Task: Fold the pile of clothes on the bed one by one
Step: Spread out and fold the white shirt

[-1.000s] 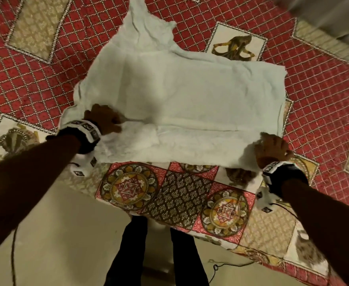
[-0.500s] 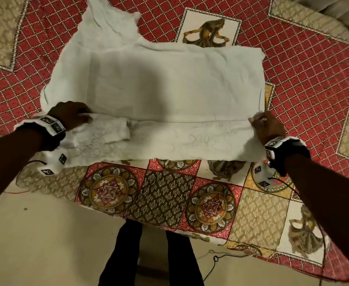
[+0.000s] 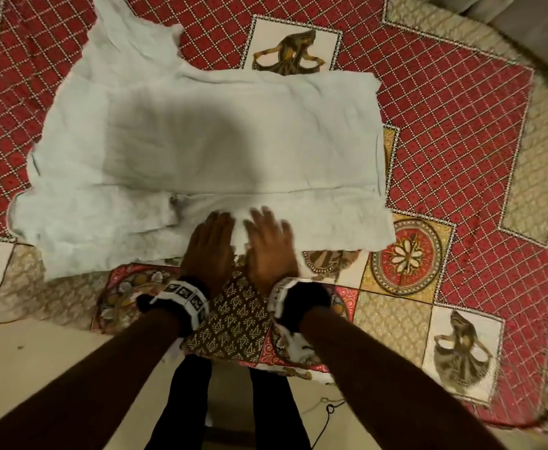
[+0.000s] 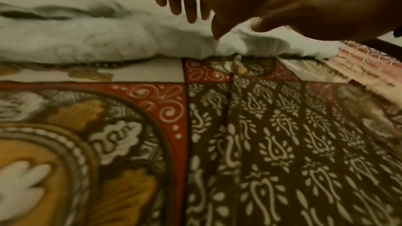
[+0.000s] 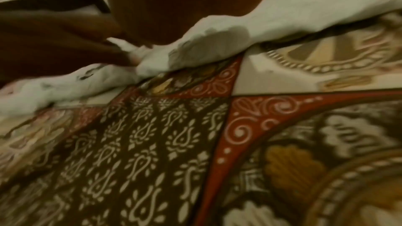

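White garment (image 3: 207,141) spread on patterned bedspread (image 3: 460,151), near strip folded over; left hand (image 3: 209,251) and right hand (image 3: 271,248) laid flat-fingered, nothing gripped; crease best pressed outward from centre.

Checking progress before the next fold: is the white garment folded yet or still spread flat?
Partly folded: the white garment lies spread on the bedspread, its near edge doubled over in a band.
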